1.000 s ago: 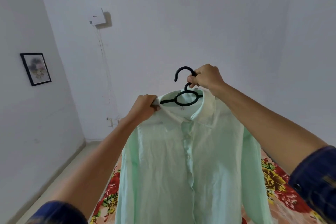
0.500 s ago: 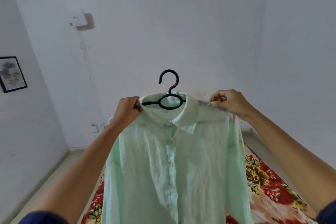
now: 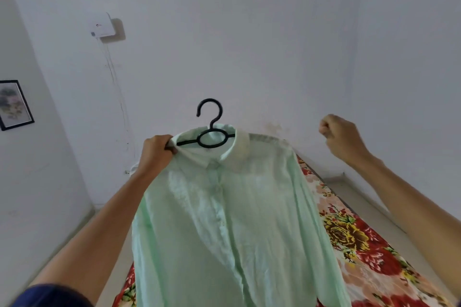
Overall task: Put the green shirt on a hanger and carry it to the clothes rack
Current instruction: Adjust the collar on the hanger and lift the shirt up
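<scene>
Shirt: green shirt [image 3: 232, 219] is draped on the black hanger [image 3: 209, 129] and held up in the air over the floral bedspread [image 3: 369, 252], front buttoned, hem out of view.
Hanger: hook is seen poking up free above the collar.
Left hand: left hand [image 3: 156, 154] has its fingers wrapped round the shirt's shoulder and the hanger end there.
Right hand: right hand [image 3: 343, 138] is curled up with nothing in it, well apart from the shirt's other shoulder.
Wall stuff: white box [image 3: 103, 25] and framed picture [image 3: 13, 104] are mounted on the walls.
</scene>
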